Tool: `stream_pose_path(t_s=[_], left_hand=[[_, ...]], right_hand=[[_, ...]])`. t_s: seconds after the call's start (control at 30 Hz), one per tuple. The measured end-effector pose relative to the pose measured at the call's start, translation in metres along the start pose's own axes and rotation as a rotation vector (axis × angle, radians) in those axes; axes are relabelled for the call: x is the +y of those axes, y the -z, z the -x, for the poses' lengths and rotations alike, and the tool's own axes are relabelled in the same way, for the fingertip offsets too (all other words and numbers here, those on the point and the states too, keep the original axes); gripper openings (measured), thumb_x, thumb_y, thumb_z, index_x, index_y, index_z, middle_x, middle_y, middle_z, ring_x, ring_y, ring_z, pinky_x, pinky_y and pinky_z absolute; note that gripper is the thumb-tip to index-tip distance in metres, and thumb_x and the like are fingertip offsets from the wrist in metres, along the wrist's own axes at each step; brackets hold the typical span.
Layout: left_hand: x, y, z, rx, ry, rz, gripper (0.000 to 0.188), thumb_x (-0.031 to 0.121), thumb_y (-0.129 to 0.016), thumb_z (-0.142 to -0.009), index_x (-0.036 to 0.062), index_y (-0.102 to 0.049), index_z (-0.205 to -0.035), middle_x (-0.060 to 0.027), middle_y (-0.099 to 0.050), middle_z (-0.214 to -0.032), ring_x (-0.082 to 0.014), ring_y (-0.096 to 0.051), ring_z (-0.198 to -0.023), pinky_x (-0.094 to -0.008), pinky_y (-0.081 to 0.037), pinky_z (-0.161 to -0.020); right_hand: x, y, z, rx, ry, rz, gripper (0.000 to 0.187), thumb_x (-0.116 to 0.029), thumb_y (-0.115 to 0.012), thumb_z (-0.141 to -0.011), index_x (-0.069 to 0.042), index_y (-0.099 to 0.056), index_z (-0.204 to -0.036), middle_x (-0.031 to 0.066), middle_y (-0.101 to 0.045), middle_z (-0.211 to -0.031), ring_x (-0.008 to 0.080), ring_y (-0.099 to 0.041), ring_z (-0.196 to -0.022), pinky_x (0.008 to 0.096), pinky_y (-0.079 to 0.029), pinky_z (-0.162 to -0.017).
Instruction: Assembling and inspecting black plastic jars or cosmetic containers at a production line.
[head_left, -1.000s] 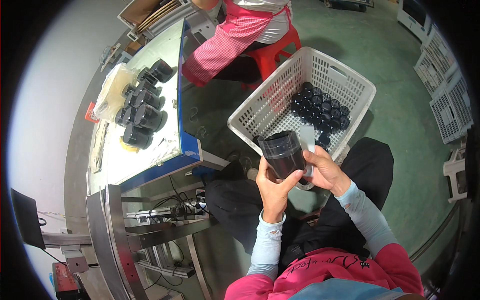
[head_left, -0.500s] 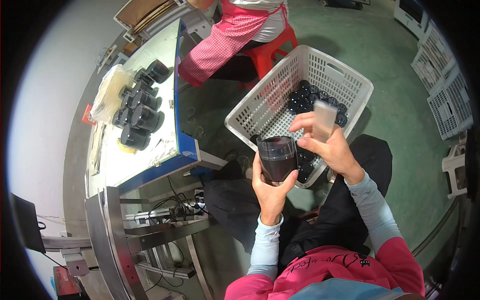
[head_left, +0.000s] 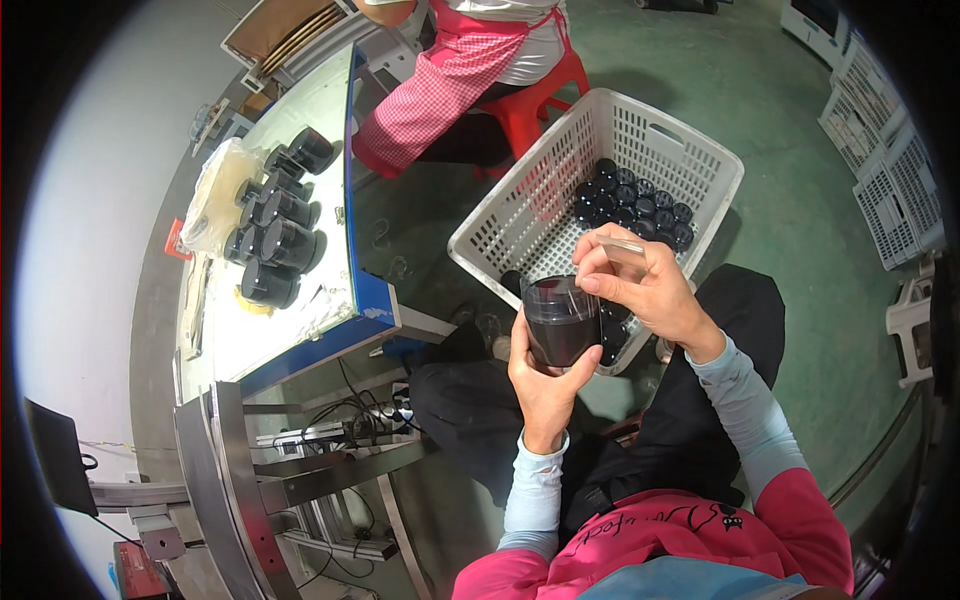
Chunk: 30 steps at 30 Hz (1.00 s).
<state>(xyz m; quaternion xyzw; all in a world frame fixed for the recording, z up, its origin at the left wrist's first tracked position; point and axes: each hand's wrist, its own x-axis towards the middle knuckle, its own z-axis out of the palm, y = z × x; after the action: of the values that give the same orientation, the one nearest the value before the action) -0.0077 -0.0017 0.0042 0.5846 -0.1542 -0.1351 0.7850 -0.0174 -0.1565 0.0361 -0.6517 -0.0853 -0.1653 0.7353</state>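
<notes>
My left hand [head_left: 541,396] is wrapped round a black jar [head_left: 563,338] with a clear band at its top, held upright above my lap. My right hand [head_left: 655,293] is beside the jar's top, its fingers bent in a pinch. Between those fingers is a flat, translucent rectangular piece [head_left: 626,252], seen almost edge-on. Thumb and forefinger are close to the jar's clear rim; whether they touch it I cannot tell. Behind my hands stands a light grey plastic crate [head_left: 500,232] with several round black jars [head_left: 645,212] inside.
On the left, a white-topped table [head_left: 325,275] with a blue edge bears several black jars [head_left: 288,243] and a clear plastic bag [head_left: 216,192]. A person in a pink checked apron [head_left: 432,95] sits on a red stool [head_left: 528,118] beyond. Metal framing [head_left: 330,470] and cables are at lower left.
My right hand has come slightly down and left towards the jar's rim. The translucent piece has tipped from upright to nearly flat. The jar stays in my left hand.
</notes>
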Motion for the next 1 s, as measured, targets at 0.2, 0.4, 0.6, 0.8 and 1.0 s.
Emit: stream_pose_path(t_s=[0.2,0.4,0.6,0.8,1.0], left_hand=[[-0.002,-0.002,0.0,0.013,-0.018,-0.011,0.079,-0.005,-0.07,-0.062,-0.0033,-0.027,-0.128,-0.0107,-0.047,-0.113,-0.017,-0.051,-0.099,-0.0274,-0.044,-0.082],[0.001,-0.008,0.001,0.142,-0.23,-0.338,0.086,0.001,-0.074,-0.059,-0.0035,-0.024,-0.129,-0.0135,-0.046,-0.115,-0.02,-0.05,-0.101,-0.0297,-0.042,-0.085],[-0.004,-0.009,0.001,0.251,-0.436,-0.7,0.092,0.004,-0.076,-0.056,-0.0028,-0.021,-0.13,-0.0172,-0.045,-0.116,-0.0258,-0.048,-0.106,-0.0323,-0.038,-0.089],[-0.008,-0.01,0.0,0.255,-0.532,-0.73,0.092,0.003,-0.076,-0.055,-0.0018,-0.02,-0.129,-0.019,-0.044,-0.116,-0.0283,-0.047,-0.107,-0.0335,-0.037,-0.091],[-0.006,-0.009,0.001,0.25,-0.532,-0.717,0.08,0.0,-0.074,-0.059,-0.0028,-0.026,-0.124,-0.02,-0.042,-0.119,-0.0312,-0.049,-0.106,-0.0357,-0.04,-0.089]], right_hand=[[0.003,0.004,0.002,-0.011,0.005,0.027,0.008,-0.007,-0.06,-0.079,0.0,-0.059,-0.082,0.0053,-0.05,-0.094,0.0088,-0.047,-0.08,0.0213,-0.04,-0.067],[-0.007,0.005,0.003,0.03,-0.015,0.07,0.011,-0.008,-0.06,-0.078,0.0,-0.06,-0.087,0.0047,-0.049,-0.096,0.0078,-0.046,-0.077,0.0215,-0.04,-0.068],[-0.015,-0.004,0.002,0.04,-0.044,0.091,0.013,-0.004,-0.063,-0.074,0.0,-0.061,-0.087,0.0042,-0.05,-0.091,0.0085,-0.05,-0.077,0.021,-0.041,-0.067],[-0.014,-0.006,0.0,0.025,0.164,0.384,0.011,0.0,-0.062,-0.07,-0.001,-0.062,-0.081,0.0066,-0.052,-0.089,0.015,-0.053,-0.08,0.0247,-0.043,-0.07],[-0.016,-0.009,-0.001,0.023,0.128,0.345,0.01,0.0,-0.062,-0.07,0.0,-0.061,-0.08,0.006,-0.052,-0.087,0.0142,-0.053,-0.077,0.0236,-0.042,-0.068]])
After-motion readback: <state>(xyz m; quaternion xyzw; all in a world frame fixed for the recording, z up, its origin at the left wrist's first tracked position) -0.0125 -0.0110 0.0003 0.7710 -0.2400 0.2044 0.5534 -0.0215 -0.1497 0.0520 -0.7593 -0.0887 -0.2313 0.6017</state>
